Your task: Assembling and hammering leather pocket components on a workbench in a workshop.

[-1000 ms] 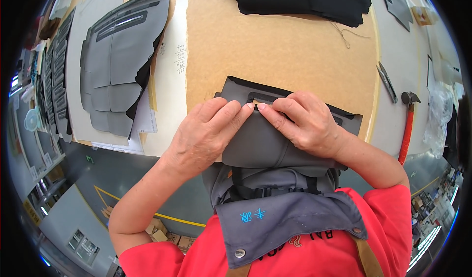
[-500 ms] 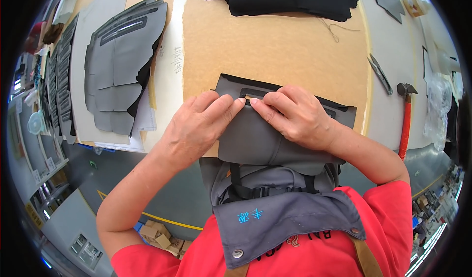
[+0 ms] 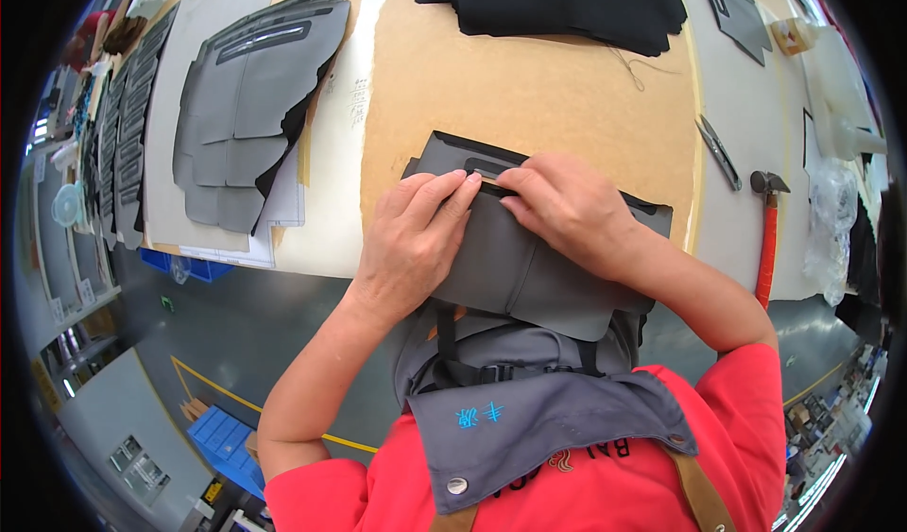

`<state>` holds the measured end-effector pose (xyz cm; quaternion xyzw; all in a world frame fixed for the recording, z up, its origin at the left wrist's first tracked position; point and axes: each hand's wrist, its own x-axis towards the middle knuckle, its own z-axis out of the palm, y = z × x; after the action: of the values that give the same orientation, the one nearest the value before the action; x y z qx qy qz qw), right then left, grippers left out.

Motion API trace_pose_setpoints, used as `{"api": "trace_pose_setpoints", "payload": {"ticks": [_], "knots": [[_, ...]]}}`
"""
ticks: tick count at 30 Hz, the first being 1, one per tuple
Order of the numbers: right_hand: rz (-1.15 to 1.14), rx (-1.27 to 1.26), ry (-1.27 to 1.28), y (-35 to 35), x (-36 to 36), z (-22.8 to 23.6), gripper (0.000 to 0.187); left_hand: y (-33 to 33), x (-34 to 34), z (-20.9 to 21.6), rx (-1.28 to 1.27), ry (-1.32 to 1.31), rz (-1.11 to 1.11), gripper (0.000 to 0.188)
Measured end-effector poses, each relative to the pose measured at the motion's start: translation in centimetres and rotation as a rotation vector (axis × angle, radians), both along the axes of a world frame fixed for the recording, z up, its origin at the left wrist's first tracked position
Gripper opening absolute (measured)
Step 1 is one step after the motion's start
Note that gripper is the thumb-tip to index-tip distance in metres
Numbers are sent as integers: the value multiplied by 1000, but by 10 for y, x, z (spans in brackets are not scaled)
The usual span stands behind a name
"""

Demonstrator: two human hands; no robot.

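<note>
The left hand and right hand both pinch the gray panel at its slot, centre of frame, at the near edge of the counter; fingers partly obstruct the slot. Stacked gray panels lie upper left, black pieces top centre. Snips and a red-handled hammer lie at right. Blue crate, lower left: contents cannot be determined.

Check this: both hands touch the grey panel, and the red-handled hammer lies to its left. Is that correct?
The side is wrong: the head view shows the red-handled hammer to the right of the grey panel. The rest stands.
</note>
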<state>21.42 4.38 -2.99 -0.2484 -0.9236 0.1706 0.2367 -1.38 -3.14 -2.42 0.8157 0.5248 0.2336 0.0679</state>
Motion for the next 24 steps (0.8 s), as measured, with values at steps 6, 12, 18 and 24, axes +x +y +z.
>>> {"api": "trace_pose_setpoints", "payload": {"ticks": [6,12,18,24], "knots": [[-81,-233,67,-4,17,4,22,-4,0,-3,-16,22,16,43],[-49,-142,69,-9,21,1,33,-6,5,1,-81,45,34,55],[-32,-19,32,-9,22,-1,46,-7,5,5,-164,72,31,63],[30,102,-30,-9,22,3,52,-5,11,7,-63,116,-36,56]]}}
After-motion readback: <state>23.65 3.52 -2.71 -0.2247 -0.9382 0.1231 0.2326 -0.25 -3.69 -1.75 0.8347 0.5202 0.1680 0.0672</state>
